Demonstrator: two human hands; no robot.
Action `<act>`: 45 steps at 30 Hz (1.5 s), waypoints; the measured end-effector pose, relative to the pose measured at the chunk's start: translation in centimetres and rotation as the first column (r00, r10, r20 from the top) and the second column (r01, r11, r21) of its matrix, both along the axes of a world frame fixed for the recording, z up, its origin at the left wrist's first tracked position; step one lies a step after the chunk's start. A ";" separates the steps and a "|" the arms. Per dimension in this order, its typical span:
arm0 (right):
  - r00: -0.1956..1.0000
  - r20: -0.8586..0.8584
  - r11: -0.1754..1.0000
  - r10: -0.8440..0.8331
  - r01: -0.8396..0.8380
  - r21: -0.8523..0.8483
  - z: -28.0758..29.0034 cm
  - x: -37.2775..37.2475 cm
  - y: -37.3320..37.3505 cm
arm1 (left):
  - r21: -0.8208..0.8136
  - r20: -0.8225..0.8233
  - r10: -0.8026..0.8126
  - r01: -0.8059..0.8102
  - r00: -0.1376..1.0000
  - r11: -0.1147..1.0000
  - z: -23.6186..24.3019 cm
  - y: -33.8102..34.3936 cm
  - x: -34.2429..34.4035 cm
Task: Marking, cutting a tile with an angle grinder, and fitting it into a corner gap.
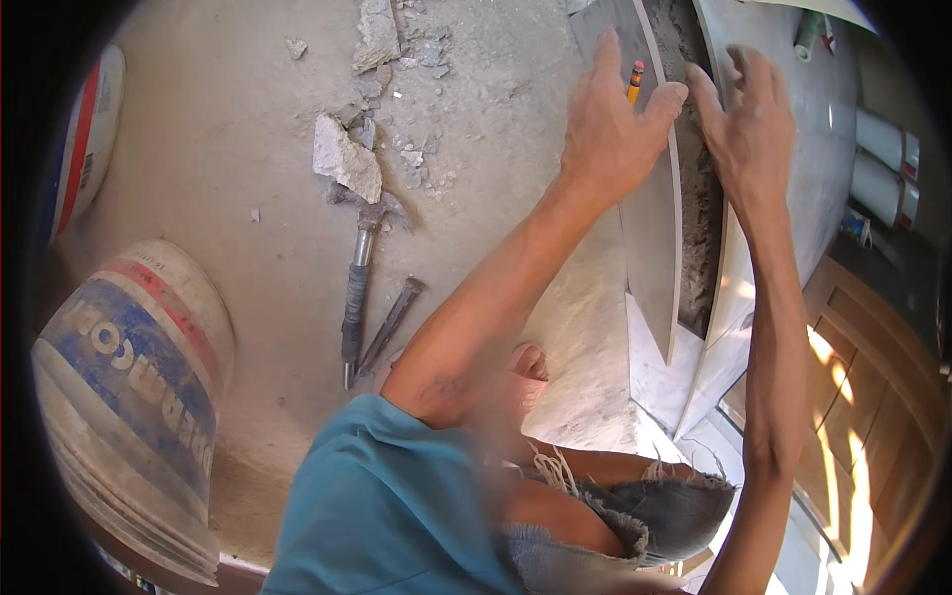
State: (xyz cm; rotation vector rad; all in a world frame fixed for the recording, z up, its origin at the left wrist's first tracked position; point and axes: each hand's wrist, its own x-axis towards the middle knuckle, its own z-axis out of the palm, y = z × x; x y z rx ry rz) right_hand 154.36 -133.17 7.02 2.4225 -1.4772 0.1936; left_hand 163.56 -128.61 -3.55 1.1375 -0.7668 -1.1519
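Observation:
My left hand (617, 129) is over a narrow grey tile strip (650, 228), index finger stretched forward and thumb out toward the strip's right edge. A yellow pencil (634, 87) with a pink eraser sticks out between that thumb and index finger; its lower part is hidden by the hand. My right hand (752, 129) is over the near edge of a large grey tile (821, 149), thumb and fingers apart, with nothing seen in it. Between the two tiles runs a dark gap (700, 238) with rough mortar in it.
At left stand a dusty white-and-blue bucket (139, 357) and another bucket (94, 139). A hammer (359, 288), a chisel (391, 322) and broken mortar chunks (345, 159) lie on the dusty floor (486, 149). A wooden panelled door (863, 387) is at lower right.

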 end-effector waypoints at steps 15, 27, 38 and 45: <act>0.825 0.365 0.670 -0.432 0.022 0.742 1.4 -3.1 11.6 | 0.218 0.042 -0.247 0.232 0.968 0.948 2.6 2.1 -0.6; 0.830 0.324 0.837 -0.455 0.273 0.475 3.2 -5.2 19.6 | 0.192 0.143 -0.335 0.306 0.931 0.933 11.0 3.2 2.1; 0.286 0.512 0.581 -0.810 0.276 0.766 11.8 -12.4 20.2 | 0.009 -0.202 -0.595 0.609 0.778 0.793 8.1 13.5 2.7; 0.324 0.549 0.616 -0.771 0.157 0.772 3.6 -19.8 17.2 | 0.162 -0.215 -0.554 0.589 0.804 0.792 8.8 10.7 -2.3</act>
